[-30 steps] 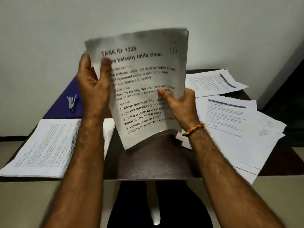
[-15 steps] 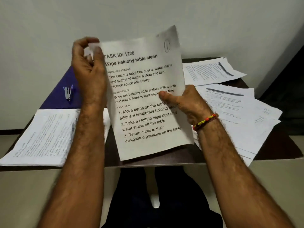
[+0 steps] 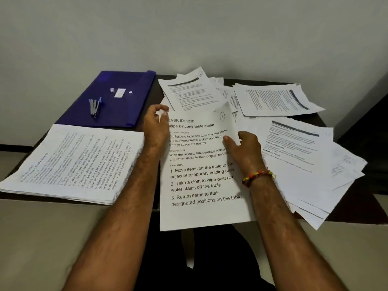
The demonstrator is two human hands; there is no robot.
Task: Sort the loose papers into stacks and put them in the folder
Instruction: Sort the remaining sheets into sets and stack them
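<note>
From the head view I've got one printed sheet pinched at its top corner by the left hand, the right hand's fingers grasping its right edge, low over the tabletop. One neat stack sits at left. I'd say we're early: loose papers sprawl right, and the blue folder lies shut at the back left, a stapler on it.
</note>
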